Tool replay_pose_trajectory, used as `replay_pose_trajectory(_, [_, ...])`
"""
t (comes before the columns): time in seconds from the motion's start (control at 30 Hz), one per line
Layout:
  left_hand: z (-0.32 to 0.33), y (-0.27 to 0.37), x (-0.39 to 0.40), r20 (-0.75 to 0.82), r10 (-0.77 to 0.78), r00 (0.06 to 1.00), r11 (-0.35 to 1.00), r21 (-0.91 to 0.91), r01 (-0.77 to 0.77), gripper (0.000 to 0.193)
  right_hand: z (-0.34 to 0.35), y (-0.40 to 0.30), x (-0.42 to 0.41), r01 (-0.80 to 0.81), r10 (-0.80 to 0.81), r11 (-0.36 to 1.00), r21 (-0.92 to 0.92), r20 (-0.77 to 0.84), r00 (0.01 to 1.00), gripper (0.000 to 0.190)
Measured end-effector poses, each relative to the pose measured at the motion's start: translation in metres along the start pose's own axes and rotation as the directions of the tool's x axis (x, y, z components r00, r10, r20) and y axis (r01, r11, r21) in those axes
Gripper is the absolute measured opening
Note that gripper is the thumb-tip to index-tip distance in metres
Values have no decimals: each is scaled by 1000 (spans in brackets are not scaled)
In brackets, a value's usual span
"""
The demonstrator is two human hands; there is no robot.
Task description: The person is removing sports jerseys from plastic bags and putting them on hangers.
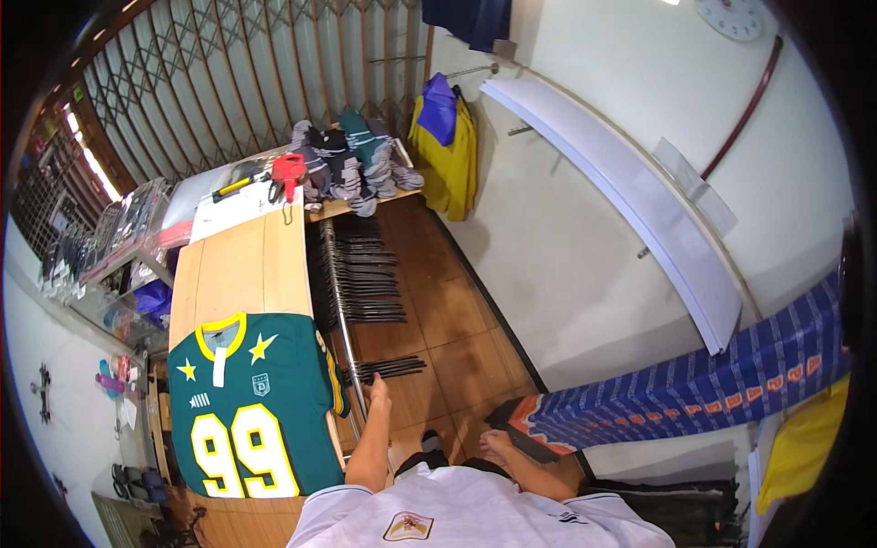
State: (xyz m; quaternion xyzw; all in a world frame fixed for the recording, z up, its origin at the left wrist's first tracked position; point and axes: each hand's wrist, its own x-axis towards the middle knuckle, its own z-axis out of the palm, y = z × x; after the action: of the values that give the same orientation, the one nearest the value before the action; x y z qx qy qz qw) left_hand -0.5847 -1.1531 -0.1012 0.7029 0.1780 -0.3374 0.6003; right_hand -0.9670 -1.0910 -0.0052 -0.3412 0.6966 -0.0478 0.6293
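My left hand (377,392) is at the chrome rail under the table's right edge, touching or just beside a small group of black hangers (394,368); whether its fingers close on one cannot be told. My right hand (496,443) hangs low before my body, its fingers partly curled, near the dark end of a blue patterned cloth (616,390); a grip is not plain to see. A green jersey (315,438) with yellow trim, stars and large white numbers lies flat on the wooden table (253,267), a white tag (219,368) at its collar.
Many black hangers (370,274) hang farther along the chrome rail (342,301). Socks (356,164) are heaped at the table's far end, by a red tagging gun or tape dispenser (288,170). Packaged garments (109,233) fill the left rack. A white wall stands to the right.
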Motion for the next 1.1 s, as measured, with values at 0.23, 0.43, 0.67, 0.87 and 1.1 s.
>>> replay_pose_trajectory(0.23, [7, 3, -39, -3, -104, 995, 980, 172, 103, 61, -13, 10, 25, -96, 96, 994, -50, -6, 995, 19])
replay_pose_trajectory(0.43, [-7, 19, -84, 213, 18, 977, 999, -36, -11, 47, -6, -13, 40, 70, -74, 990, -122, -27, 997, 18])
replay_pose_trajectory(0.67, [-18, -5, -121, 386, 30, 922, 999, -53, -11, 30, 22, -59, 17, 650, -709, 701, -291, -189, 680, 19])
replay_pose_trajectory(0.87, [-38, -28, -187, 586, -47, 809, 994, 104, -17, 23, 29, -111, -84, 695, -974, 186, -694, -38, 222, 34])
replay_pose_trajectory(1.1, [-86, -35, -248, 783, -160, 602, 982, 186, 18, 26, 28, -60, -132, 757, -870, 370, -538, 85, 485, 28])
